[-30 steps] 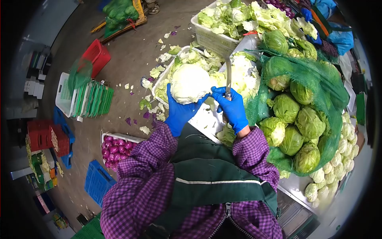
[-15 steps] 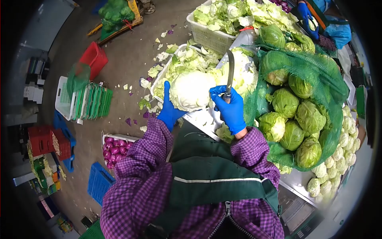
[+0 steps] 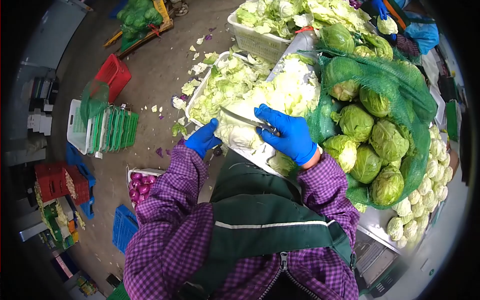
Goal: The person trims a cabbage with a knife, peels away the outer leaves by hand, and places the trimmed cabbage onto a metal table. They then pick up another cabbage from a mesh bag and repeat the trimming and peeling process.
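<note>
A pale peeled cabbage (image 3: 239,136) sits in front of my body, and my left hand (image 3: 203,139), in a blue glove, holds it from the left. The fingers under it are partly hidden. My right hand (image 3: 286,131), also gloved in blue, is closed around the handle of a curved knife (image 3: 242,116). The blade points left and lies across the top of the cabbage; whether it cuts in cannot be seen. Loose cabbage leaves (image 3: 287,90) are heaped on the metal table just beyond both hands.
White crates (image 3: 260,45) of trimmed leaves stand ahead. A green net bag (image 3: 422,102) of whole cabbages lies at right, beside rows of peeled cabbages (image 3: 412,220). A crate of red onions (image 3: 142,186) is at left on the floor. A co-worker's gloved hand (image 3: 380,7) shows top right.
The knife has swung from upright to lying leftward over the cabbage. My right hand has turned and moved slightly left. My left hand has shifted lower on the cabbage's side.
</note>
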A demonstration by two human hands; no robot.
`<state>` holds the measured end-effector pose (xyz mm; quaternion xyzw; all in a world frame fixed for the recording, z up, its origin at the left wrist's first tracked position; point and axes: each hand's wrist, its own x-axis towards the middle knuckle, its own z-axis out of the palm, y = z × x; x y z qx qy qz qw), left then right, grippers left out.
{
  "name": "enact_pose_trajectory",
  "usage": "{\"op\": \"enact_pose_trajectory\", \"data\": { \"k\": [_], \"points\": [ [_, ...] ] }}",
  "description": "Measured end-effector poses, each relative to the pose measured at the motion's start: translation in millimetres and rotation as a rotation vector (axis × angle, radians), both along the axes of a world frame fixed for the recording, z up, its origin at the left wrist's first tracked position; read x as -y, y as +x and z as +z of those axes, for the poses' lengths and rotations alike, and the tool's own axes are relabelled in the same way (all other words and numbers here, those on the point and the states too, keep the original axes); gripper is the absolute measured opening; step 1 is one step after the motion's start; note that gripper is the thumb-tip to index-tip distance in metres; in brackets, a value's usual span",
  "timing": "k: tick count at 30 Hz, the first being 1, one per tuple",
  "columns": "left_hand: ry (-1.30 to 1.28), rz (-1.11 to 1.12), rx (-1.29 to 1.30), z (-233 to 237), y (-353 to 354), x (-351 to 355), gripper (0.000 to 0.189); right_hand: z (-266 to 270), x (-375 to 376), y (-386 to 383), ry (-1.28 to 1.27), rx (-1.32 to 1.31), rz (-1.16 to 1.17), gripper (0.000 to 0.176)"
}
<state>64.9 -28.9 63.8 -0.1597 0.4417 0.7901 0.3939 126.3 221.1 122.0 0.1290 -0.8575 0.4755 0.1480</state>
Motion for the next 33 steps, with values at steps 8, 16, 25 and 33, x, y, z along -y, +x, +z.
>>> {"op": "enact_pose_trajectory", "data": {
  "k": [8, 16, 25, 33],
  "points": [
    [-0.053, 0.033, 0.207, -22, 8, -4, 0.066, -4, -41, -22, -0.12, 0.361, -0.408, 0.032],
    [0.318, -0.272, 0.151, -42, -1, 3, 0.067, 6, -8, 0, -0.066, 0.207, 0.073, 0.04],
    [0.124, -0.367, 0.141, -29, 13, -4, 0.07, 17, -7, 14, 0.152, 0.17, 0.163, 0.038],
    [0.032, -0.579, 0.245, -50, 26, -3, 0.063, 3, -13, 31, 0.267, 0.344, 0.096, 0.023]
  ]
}}
